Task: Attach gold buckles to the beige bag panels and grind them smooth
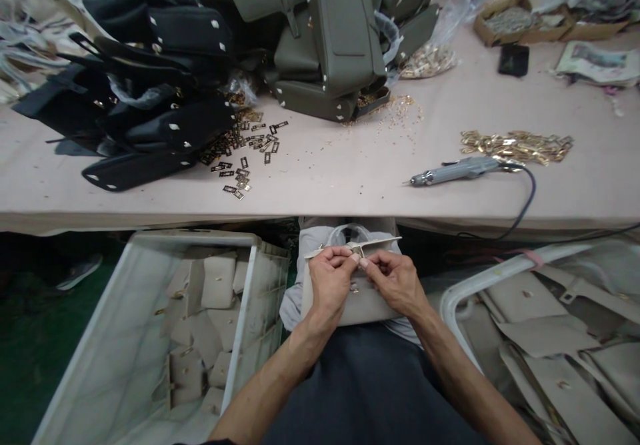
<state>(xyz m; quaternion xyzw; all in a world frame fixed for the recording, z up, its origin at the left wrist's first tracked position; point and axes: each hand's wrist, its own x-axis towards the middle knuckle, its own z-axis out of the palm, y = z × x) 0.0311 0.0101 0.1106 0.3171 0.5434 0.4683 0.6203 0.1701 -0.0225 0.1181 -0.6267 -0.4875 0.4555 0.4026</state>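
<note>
A light grey handbag [325,306] rests on my lap, with a clear plastic wrap round its handle [356,232]. My left hand [331,273] is closed at the bag's top edge, thumb and fingers pinching near a small strap or flap end. Close beside it, my right hand [393,277] pinches at the same spot, fingertips almost touching the left thumb. Whatever small piece lies between the fingertips is too hidden to name. Below the hands, a small metal fitting [355,288] shows on the bag's front.
On the table [320,192] lie black handbags [175,128], dark green handbags [345,38], loose metal plates [243,162], gold fittings [515,146] and a corded electric screwdriver [455,170]. A left bin [247,318] and a right bin [453,292] hold grey bags and parts.
</note>
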